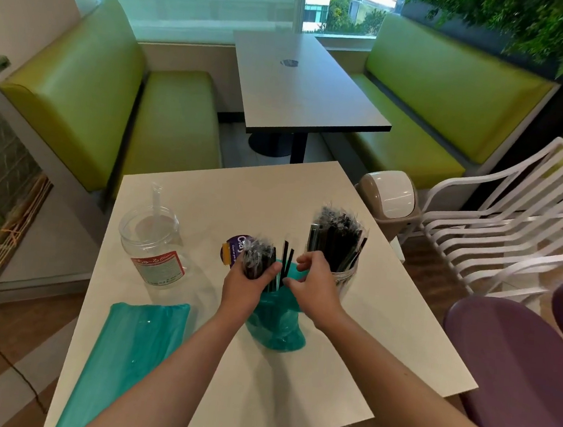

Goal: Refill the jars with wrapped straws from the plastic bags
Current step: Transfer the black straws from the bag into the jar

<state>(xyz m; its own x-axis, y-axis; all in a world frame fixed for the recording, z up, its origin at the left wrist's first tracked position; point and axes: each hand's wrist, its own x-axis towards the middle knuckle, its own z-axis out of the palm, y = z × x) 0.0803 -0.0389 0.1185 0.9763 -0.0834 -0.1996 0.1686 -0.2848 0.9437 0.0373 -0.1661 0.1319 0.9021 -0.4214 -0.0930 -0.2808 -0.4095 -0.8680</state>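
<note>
White square table [347,340], seen from above by the person working at it. Left hand [249,286]: fingers curled round a bundle of black wrapped straws [258,257], held upright over the table's middle. Right hand [311,285]: fingers bent at the mouth of a teal plastic bag [276,326] that stands upright between both hands; whether it pinches the bag's rim or a straw cannot be told. A few loose black straws [286,258] stick up out of the bag between the two hands. Jar, right [344,276]: clear, just behind the right hand, packed with black wrapped straws [338,236] standing on end. Jar, left [154,247]: clear, with a red-and-white label, standing well to the left of the hands, holding one clear wrapped straw [156,201]. Second teal bag [128,357]: lying flat along the table's near left edge. Purple lid or label [233,251]: partly hidden behind the left hand's bundle. Surroundings: green benches [89,91], a grey table [302,88], a white slatted chair [513,222], a small bin [390,196], a purple seat [516,366].
</note>
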